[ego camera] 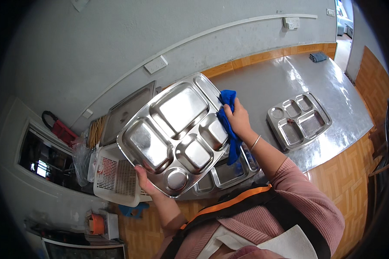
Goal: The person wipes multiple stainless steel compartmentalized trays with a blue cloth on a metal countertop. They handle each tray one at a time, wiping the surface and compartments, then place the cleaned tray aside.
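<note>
A stainless steel compartment tray (168, 145) is held tilted in front of me, its underside with the bulging compartment backs facing up at me. My left hand (146, 183) grips its lower left edge, thumb showing and the other fingers hidden behind. In my right hand (238, 118) is a bunched blue cloth (230, 129), pressed on the tray's right edge. Below the held tray, more steel compartment trays (230, 173) lie partly covered on the metal table (256, 84). To the right sits a neat stack of the same trays (298, 121), compartments facing up.
A white plastic basket (116, 174) stands left of the held tray. Behind it are a large steel pan (126, 111) and a bundle of wooden chopsticks (97, 131). A folded grey-blue cloth (317, 57) lies at the table's far end. Power sockets (155, 64) line the wall.
</note>
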